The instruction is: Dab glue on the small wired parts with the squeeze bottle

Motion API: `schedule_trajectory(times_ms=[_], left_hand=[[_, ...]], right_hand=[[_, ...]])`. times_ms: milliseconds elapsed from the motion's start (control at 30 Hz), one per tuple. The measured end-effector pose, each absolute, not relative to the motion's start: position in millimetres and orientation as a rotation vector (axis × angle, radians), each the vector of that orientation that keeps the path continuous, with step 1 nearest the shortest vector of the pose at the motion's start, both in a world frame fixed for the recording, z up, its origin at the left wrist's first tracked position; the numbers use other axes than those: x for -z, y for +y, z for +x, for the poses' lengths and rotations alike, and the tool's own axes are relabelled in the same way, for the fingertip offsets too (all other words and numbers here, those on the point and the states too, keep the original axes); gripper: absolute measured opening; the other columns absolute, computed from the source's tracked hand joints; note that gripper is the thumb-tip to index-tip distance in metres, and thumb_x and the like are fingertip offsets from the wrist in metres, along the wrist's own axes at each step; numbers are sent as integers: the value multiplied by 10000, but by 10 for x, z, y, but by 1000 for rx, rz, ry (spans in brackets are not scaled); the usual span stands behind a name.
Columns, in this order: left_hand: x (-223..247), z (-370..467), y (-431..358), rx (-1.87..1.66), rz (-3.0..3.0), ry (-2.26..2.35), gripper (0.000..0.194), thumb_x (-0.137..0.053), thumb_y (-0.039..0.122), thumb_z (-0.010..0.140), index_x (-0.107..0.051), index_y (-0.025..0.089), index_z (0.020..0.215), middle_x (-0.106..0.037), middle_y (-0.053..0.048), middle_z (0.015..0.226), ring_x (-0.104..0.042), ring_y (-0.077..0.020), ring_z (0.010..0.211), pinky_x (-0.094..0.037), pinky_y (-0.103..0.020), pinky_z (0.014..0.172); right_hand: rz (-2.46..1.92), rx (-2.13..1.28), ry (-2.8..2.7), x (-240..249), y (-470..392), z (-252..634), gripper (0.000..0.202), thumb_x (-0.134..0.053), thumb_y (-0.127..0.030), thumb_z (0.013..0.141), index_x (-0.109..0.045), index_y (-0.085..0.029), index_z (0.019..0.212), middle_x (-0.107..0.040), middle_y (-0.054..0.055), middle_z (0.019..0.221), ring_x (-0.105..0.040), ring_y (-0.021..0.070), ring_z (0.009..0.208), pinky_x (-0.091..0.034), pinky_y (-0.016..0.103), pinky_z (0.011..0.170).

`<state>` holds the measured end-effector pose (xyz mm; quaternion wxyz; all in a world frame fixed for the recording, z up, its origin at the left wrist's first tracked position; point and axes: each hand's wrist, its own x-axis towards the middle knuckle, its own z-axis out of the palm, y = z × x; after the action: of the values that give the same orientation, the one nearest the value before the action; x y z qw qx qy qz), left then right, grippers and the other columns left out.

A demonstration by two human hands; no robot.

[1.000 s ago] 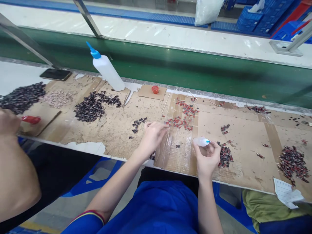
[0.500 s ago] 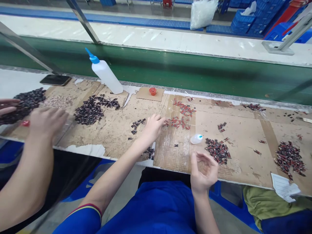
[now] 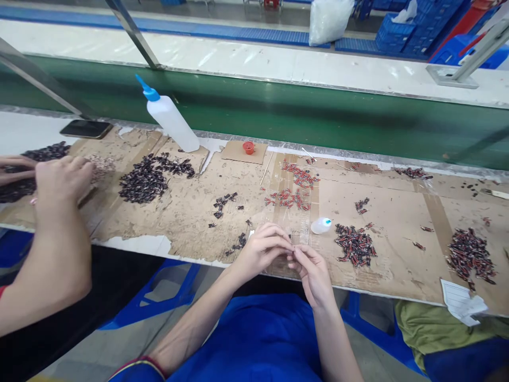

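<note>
Near the front edge of the cardboard-covered bench (image 3: 191, 228), my left hand (image 3: 265, 248) and my right hand (image 3: 314, 269) meet fingertip to fingertip. Both are pinched closed at one spot; whatever is between the fingers is too small to make out. Beyond them lie small loose red parts (image 3: 292, 199) with thin wire ends. A small white dropper bottle (image 3: 321, 225) with a blue tip stands just past my right hand. Right of it is a heap of red-and-black pieces (image 3: 355, 245). Small black parts (image 3: 223, 204) are scattered to the left of my left hand.
A large white squeeze bottle (image 3: 173, 122) with a blue nozzle leans at the back, near a red cup (image 3: 248, 147). Left of me, a co-worker's hands (image 3: 63, 180) are over a black heap. A phone (image 3: 85, 129) and a black pile (image 3: 143, 179) lie leftward; another heap (image 3: 472, 254) lies far right.
My left hand has come back from the red parts toward me and met my right hand. The right hand, open before, has closed its fingers and shifted slightly left.
</note>
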<state>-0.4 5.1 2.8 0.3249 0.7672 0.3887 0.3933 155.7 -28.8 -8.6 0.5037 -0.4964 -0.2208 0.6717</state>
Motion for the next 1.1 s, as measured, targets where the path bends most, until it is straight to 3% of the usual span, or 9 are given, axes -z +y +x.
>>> schedule_trajectory(times_ms=[167,433,667,1100], left_hand=[[124,-31,112,-891,2098,1255,170,-575,239,912,-692,238,1034,-715,-61,960,-622,-208,935,-451,-402,900],[317,100,143,-780,2193,1430,140,-580,147,889,-695,224,911,-703,-58,1020,-573,-237,1022,-446,-418,897],[219,81,102,-947,1968,1296,130,-560,162,903,-681,211,914,-732,-50,888,-647,-195,868,-530,-339,784],[78,90,-14,-978,1960,1209,128,-562,188,915,-688,197,936,-735,-56,892,-640,-192,855,-516,-333,785]], right_hand=[[-1280,-1488,-557,102,-263,1652,309,-844,-423,574,-731,-170,711,-726,38,677,-675,154,591,-588,280,579],[-1344,-1283,-719,194,-215,1711,306,-826,-433,596,-741,-164,715,-735,51,649,-693,183,563,-612,341,601],[-1391,-1090,-822,215,-241,1641,202,-825,-327,588,-744,-172,688,-756,62,702,-716,205,643,-620,344,661],[-1309,-964,-1173,213,-253,1672,74,-701,-228,767,-769,-207,789,-745,59,801,-705,187,739,-593,302,691]])
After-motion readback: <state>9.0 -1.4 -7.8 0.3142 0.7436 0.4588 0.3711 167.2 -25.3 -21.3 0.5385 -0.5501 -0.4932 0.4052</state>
